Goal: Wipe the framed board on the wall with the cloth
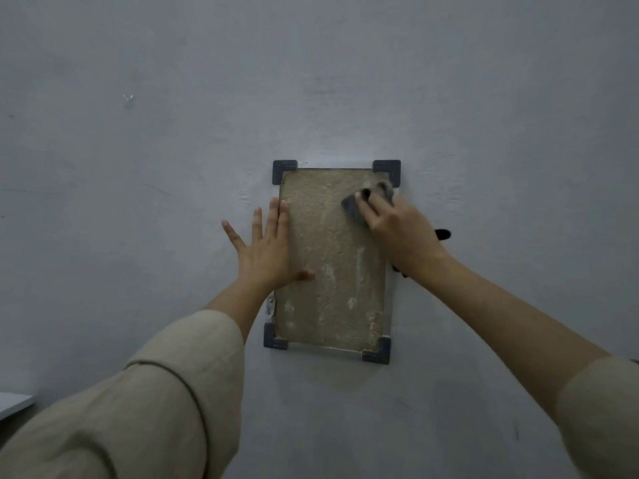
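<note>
A framed board (332,271) hangs upright on the grey wall, its rough beige face marked with pale streaks and its four corners capped in dark grey plastic. My right hand (397,229) presses a grey cloth (359,205) against the board's upper right part, just below the top right corner cap. My left hand (266,250) lies flat with fingers spread on the board's left edge, thumb resting on the beige face. Both sleeves are beige.
A small metal bracket (270,305) sits on the frame's lower left side. Something black (443,234) pokes out behind my right wrist. The wall (173,167) is plain grey. A pale ledge corner (14,404) shows at the far lower left.
</note>
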`<act>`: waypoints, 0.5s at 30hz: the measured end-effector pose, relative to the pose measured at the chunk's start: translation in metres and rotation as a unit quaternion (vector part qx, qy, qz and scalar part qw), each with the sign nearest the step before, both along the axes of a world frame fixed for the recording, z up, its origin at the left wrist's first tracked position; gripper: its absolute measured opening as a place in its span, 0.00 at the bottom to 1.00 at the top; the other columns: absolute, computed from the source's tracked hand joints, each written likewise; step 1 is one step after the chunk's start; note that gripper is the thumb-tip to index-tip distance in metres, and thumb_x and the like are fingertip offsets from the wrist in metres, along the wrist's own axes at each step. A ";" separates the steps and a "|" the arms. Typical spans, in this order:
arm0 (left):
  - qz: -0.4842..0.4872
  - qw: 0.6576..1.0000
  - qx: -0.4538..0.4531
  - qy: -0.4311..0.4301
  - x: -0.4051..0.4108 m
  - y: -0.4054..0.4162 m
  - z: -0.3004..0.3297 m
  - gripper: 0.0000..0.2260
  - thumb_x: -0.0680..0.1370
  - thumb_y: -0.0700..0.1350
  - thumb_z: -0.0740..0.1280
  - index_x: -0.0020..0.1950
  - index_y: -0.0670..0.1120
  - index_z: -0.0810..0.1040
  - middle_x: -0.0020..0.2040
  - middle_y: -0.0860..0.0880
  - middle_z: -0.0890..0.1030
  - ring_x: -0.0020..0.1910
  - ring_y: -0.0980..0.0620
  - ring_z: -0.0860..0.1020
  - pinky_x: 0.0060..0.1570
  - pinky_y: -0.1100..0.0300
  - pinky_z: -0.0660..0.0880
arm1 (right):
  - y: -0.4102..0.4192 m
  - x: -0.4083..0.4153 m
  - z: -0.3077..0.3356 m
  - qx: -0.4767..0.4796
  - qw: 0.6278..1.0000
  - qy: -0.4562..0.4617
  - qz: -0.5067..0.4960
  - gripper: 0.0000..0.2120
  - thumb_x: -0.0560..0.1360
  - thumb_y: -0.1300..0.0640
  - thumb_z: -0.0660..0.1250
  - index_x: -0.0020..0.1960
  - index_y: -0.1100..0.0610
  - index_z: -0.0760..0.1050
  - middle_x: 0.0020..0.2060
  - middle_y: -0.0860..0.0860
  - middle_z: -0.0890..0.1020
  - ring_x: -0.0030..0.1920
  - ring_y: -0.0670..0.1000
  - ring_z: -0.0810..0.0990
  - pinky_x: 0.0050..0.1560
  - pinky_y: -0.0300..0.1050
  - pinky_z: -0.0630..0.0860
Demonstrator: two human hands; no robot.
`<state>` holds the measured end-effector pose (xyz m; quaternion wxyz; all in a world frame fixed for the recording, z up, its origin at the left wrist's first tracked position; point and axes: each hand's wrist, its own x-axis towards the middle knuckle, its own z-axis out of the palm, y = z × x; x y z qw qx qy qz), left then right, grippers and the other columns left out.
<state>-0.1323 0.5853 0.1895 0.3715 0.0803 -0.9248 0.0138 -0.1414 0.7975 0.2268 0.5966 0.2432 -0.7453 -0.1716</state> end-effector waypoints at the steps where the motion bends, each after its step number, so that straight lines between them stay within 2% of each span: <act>1: 0.001 1.000 0.000 -0.001 0.000 0.000 0.001 0.57 0.64 0.72 0.63 0.72 0.47 0.27 0.74 0.50 0.29 0.74 0.44 0.34 0.61 0.27 0.34 | 0.002 -0.003 -0.008 0.038 0.999 0.003 -0.004 0.26 0.62 0.70 0.76 0.59 0.65 0.78 0.46 0.60 0.82 0.32 0.57 0.79 0.28 0.43 0.77; 3: 0.003 1.000 0.002 -0.004 0.000 0.001 0.001 0.57 0.65 0.72 0.64 0.72 0.46 0.27 0.74 0.49 0.29 0.74 0.44 0.33 0.61 0.27 0.34 | 0.009 -0.003 -0.001 0.084 0.996 0.015 -0.009 0.26 0.59 0.69 0.78 0.57 0.63 0.80 0.44 0.57 0.83 0.29 0.55 0.77 0.25 0.41 0.74; 5: 0.003 1.000 0.002 -0.005 0.000 0.001 0.001 0.57 0.65 0.72 0.64 0.72 0.46 0.27 0.74 0.49 0.29 0.74 0.44 0.33 0.61 0.27 0.34 | 0.013 0.004 0.023 0.059 0.996 0.050 -0.034 0.24 0.63 0.68 0.76 0.58 0.62 0.79 0.48 0.58 0.83 0.32 0.57 0.79 0.27 0.42 0.76; 7: 0.003 1.000 0.003 -0.007 0.000 0.001 0.001 0.57 0.65 0.72 0.63 0.72 0.47 0.27 0.74 0.50 0.29 0.74 0.45 0.33 0.61 0.27 0.34 | 0.016 0.005 0.042 -0.024 0.996 0.068 -0.059 0.22 0.74 0.69 0.65 0.67 0.63 0.71 0.57 0.61 0.78 0.44 0.63 0.79 0.38 0.49 0.78; 8: 0.002 1.000 0.003 -0.007 0.000 0.001 0.001 0.57 0.65 0.72 0.63 0.72 0.47 0.27 0.74 0.50 0.29 0.74 0.45 0.33 0.61 0.27 0.34 | 0.015 0.004 0.042 -0.039 0.995 0.064 -0.059 0.21 0.76 0.69 0.58 0.69 0.64 0.69 0.59 0.62 0.77 0.47 0.63 0.78 0.41 0.50 0.78; 9: 0.001 1.000 0.004 -0.007 0.000 0.002 0.000 0.57 0.65 0.72 0.64 0.72 0.47 0.27 0.74 0.50 0.29 0.74 0.45 0.33 0.61 0.27 0.34 | 0.013 0.006 0.037 -0.030 0.997 0.056 -0.034 0.21 0.75 0.70 0.55 0.67 0.65 0.72 0.56 0.61 0.79 0.43 0.62 0.79 0.38 0.48 0.78; 10: 0.000 1.000 0.004 -0.006 0.000 0.002 0.001 0.57 0.65 0.72 0.64 0.72 0.47 0.27 0.74 0.50 0.29 0.74 0.45 0.33 0.61 0.27 0.34 | 0.009 0.008 0.028 -0.005 0.998 0.057 -0.028 0.20 0.72 0.69 0.57 0.62 0.64 0.77 0.50 0.59 0.82 0.36 0.59 0.79 0.32 0.44 0.77; 12: -0.001 1.000 0.005 -0.007 0.000 0.002 0.001 0.57 0.65 0.71 0.64 0.72 0.47 0.27 0.74 0.49 0.29 0.74 0.45 0.33 0.61 0.27 0.34 | 0.007 0.001 0.003 0.059 0.995 0.064 -0.055 0.19 0.65 0.70 0.69 0.56 0.63 0.81 0.43 0.56 0.83 0.28 0.54 0.77 0.25 0.39 0.73; 13: -0.001 1.000 0.006 -0.007 0.000 0.002 0.002 0.57 0.65 0.71 0.64 0.72 0.47 0.27 0.74 0.49 0.29 0.74 0.45 0.33 0.61 0.27 0.34 | 0.008 0.000 -0.001 0.086 0.993 0.048 -0.057 0.22 0.61 0.70 0.74 0.55 0.63 0.81 0.43 0.56 0.83 0.27 0.54 0.76 0.23 0.39 0.73; 15: -0.001 1.000 0.007 -0.007 -0.001 0.001 0.001 0.57 0.65 0.71 0.64 0.72 0.47 0.27 0.74 0.49 0.29 0.74 0.45 0.33 0.61 0.27 0.34 | 0.012 0.007 0.014 0.091 0.993 0.050 -0.063 0.22 0.59 0.68 0.75 0.53 0.61 0.82 0.43 0.55 0.84 0.28 0.55 0.77 0.23 0.39 0.72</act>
